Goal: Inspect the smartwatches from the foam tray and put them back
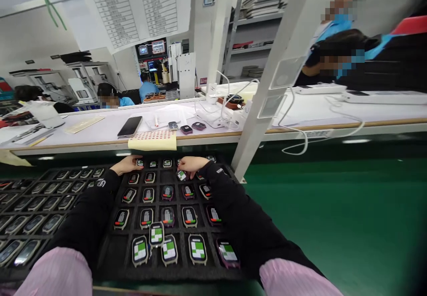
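A black foam tray (113,251) holds rows of smartwatch bodies without straps. My right hand (191,164) pinches a smartwatch (182,175) with a green-and-white screen, tilted over the tray's second row from the back. At the back left corner, the fingers of my left hand (127,165) close on another smartwatch (139,163) in its slot. Near the front, a loose smartwatch (156,234) rests on top of its neighbours, overlapping a smartwatch (169,249) in the front row. Several middle-row watches, such as this smartwatch (147,218), show dark screens with red and green at the bottom.
A second tray (43,176) of dark-screened watches lies to the left. Behind the trays runs a white bench (213,138) with a phone (130,127), a sheet of red stickers (152,140) and white cables. A slanted metal post (263,104) rises at the right. Co-workers sit beyond.
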`<act>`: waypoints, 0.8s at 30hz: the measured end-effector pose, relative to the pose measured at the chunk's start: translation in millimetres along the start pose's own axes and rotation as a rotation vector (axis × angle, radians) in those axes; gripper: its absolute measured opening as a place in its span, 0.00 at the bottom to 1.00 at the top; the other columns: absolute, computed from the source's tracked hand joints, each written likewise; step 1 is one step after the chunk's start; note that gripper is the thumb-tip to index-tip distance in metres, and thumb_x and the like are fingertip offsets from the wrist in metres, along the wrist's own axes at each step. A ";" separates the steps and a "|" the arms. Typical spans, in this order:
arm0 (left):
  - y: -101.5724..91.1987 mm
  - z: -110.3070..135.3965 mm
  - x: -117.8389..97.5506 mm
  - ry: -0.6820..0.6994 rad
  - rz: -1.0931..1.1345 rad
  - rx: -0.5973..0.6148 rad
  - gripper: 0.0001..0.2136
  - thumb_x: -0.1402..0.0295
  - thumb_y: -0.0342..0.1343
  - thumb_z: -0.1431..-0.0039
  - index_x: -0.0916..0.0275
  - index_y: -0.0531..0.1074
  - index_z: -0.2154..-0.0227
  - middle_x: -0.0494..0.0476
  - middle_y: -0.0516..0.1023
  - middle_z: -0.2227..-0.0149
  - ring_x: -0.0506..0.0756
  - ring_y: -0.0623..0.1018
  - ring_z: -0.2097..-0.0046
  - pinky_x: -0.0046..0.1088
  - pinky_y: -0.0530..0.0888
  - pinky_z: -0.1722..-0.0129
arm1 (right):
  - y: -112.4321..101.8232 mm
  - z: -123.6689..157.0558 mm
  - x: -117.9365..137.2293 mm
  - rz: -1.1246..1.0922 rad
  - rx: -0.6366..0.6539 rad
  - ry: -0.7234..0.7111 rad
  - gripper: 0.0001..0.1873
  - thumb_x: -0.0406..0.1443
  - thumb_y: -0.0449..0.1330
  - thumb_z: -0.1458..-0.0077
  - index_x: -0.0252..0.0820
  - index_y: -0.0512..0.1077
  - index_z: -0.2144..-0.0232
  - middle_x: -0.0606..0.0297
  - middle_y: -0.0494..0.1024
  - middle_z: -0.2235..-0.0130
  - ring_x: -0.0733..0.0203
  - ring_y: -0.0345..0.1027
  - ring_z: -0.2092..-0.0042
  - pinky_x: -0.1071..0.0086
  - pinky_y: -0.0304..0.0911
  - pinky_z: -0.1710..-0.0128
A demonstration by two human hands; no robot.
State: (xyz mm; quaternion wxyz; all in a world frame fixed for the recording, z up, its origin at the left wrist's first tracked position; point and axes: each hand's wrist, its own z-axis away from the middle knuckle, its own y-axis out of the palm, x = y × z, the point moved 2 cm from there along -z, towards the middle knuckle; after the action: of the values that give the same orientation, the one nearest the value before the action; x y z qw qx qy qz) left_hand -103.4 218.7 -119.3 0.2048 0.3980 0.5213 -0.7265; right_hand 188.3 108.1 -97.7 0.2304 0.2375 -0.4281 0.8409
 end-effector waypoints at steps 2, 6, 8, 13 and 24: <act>-1.3 0.9 1.1 0.001 0.047 0.000 0.30 0.65 0.72 0.56 0.68 0.73 0.49 0.51 0.74 0.69 0.51 0.73 0.66 0.31 0.73 0.61 | 0.0 -1.4 -2.7 -0.076 0.007 -0.008 0.14 0.41 0.61 0.32 0.36 0.73 0.52 0.60 0.76 0.57 0.61 0.74 0.62 0.66 0.74 0.63; -0.3 14.4 -5.4 -0.002 0.200 0.017 0.37 0.62 0.76 0.63 0.70 0.72 0.48 0.55 0.77 0.65 0.54 0.75 0.61 0.31 0.72 0.59 | -2.2 1.8 -3.1 -0.264 0.005 -0.045 0.13 0.40 0.58 0.30 0.35 0.71 0.51 0.62 0.77 0.61 0.64 0.74 0.66 0.70 0.74 0.68; 4.9 27.8 -15.5 0.002 0.293 0.068 0.42 0.58 0.78 0.66 0.69 0.71 0.46 0.60 0.79 0.59 0.55 0.76 0.58 0.30 0.72 0.57 | -4.6 7.6 -0.3 -0.357 -0.001 -0.081 0.12 0.37 0.52 0.27 0.34 0.69 0.49 0.62 0.77 0.63 0.64 0.76 0.68 0.73 0.73 0.71; 26.5 71.3 -58.7 0.044 0.460 0.288 0.41 0.57 0.78 0.63 0.63 0.72 0.44 0.64 0.79 0.51 0.53 0.77 0.57 0.26 0.72 0.60 | -8.7 25.3 14.0 -0.556 0.040 -0.203 0.12 0.31 0.45 0.27 0.34 0.67 0.51 0.60 0.78 0.66 0.64 0.77 0.72 0.80 0.61 0.83; 21.9 121.2 -200.0 0.475 0.874 0.162 0.31 0.64 0.77 0.58 0.56 0.76 0.49 0.50 0.74 0.66 0.44 0.72 0.70 0.16 0.67 0.73 | -13.0 62.0 43.9 -0.917 0.109 -0.523 0.14 0.38 0.48 0.28 0.36 0.69 0.53 0.49 0.80 0.54 0.66 0.70 0.72 0.79 0.55 0.86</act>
State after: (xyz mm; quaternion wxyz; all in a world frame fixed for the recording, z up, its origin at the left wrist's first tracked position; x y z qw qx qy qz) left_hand -12.1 75.5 43.0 0.3342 0.7480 0.2798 -0.5005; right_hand 174.2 71.6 -31.3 0.4473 0.6137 -0.2790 0.5878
